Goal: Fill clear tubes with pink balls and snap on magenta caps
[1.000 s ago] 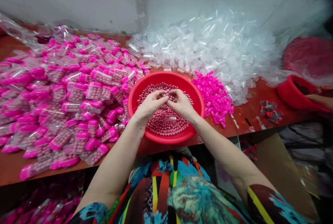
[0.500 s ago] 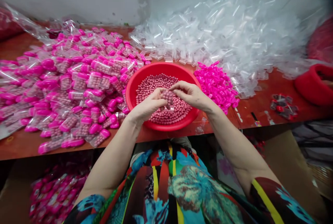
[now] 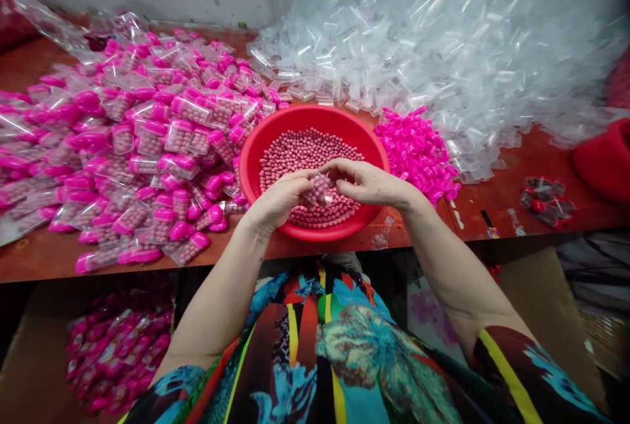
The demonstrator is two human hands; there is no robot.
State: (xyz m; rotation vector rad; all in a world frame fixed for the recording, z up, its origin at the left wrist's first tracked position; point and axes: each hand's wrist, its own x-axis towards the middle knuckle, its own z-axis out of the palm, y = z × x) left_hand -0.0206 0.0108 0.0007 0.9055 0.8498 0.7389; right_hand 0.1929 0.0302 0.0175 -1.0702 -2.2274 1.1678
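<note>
My left hand is closed on a small clear plastic container filled with pink beads, over the red basin. My right hand curves close to the container from the right; its fingertips reach the top of it, and the thumb stands apart from the fingers with nothing visible between them. Beneath both hands, loose pink beads cover the bottom of the red basin.
To the left spreads a large heap of filled containers with pink caps. Loose pink caps lie right of the basin. Behind them rises a pile of clear containers. Dark-and-red pieces and a red tub sit at right.
The container of beads came into sight in my left hand as my hands parted. My right hand then moved slightly down, its thumb spreading from the fingers. The view has shifted.
</note>
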